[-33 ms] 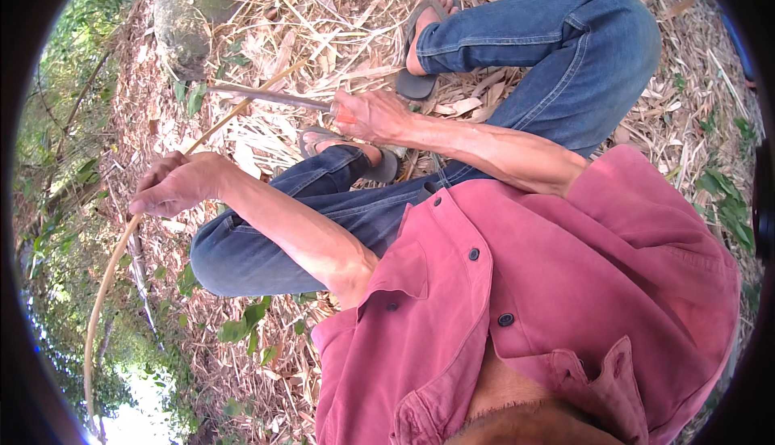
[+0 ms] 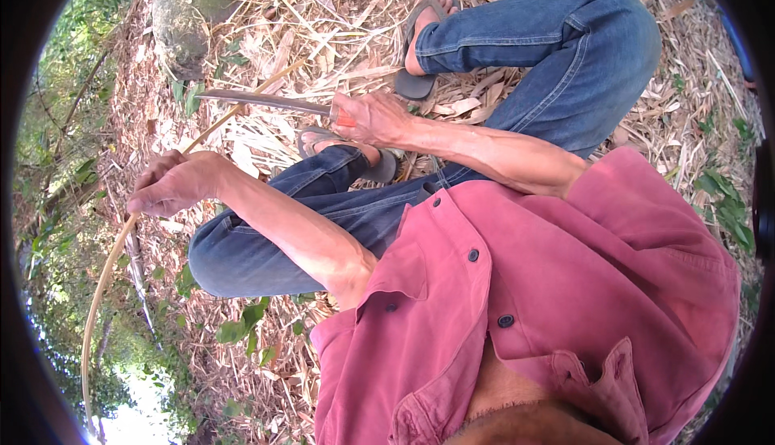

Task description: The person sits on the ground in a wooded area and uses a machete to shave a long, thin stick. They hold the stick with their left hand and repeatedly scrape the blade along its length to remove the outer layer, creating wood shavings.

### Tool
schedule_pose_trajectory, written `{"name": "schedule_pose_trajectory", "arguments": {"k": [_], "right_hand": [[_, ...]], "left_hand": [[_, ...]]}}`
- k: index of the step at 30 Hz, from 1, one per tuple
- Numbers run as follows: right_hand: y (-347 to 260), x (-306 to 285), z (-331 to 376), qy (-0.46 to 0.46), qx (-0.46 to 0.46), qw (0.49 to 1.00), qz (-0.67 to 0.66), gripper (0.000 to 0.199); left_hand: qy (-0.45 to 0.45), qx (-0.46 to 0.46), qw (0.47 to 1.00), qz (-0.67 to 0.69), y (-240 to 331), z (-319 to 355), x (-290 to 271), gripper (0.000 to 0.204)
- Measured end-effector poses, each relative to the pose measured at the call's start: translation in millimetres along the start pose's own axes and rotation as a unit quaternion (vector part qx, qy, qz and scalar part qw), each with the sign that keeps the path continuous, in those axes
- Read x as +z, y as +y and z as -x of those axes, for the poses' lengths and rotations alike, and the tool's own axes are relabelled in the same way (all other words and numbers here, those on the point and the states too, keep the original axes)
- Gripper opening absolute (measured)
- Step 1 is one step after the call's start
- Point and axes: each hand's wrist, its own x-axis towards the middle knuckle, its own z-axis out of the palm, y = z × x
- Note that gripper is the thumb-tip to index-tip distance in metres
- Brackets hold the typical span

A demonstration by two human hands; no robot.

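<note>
My left hand [image 2: 179, 185] is closed around a long, thin, pale bamboo strip [image 2: 97, 291]. One end of the strip bends down toward the lower left; the other runs up and right, past the knife. A knife with a long dark blade [image 2: 278, 102] and an orange handle [image 2: 345, 116] is gripped in my right hand [image 2: 375, 117]. The blade points left and crosses the strip a little beyond my left hand. Whether its edge touches the strip I cannot tell.
A large rounded grey-green stone [image 2: 182, 21] stands at the upper left. Dry leaves and straw [image 2: 339, 41] cover the ground around my sandalled feet. My bent jeans-clad legs [image 2: 533, 57] lie under both forearms. Green plants [image 2: 56, 162] grow along the left side.
The knife blade has shifted slightly left along its length, and its tip sits a little lower, with more of its flat side showing. My left hand and the strip have barely moved.
</note>
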Motion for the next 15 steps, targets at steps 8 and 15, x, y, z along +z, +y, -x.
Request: {"name": "schedule_pose_trajectory", "arguments": {"k": [8,15], "right_hand": [[16,6,-7,-0.004,0.018,0.999,0.026,0.034],[61,19,-6,0.015,0.074,0.995,0.062,0.039]], "left_hand": [[0.023,0.002,1.0,0.015,10,-4,-4,0.052],[0.007,0.013,1.0,0.022,6,-8,-12,0.056]]}}
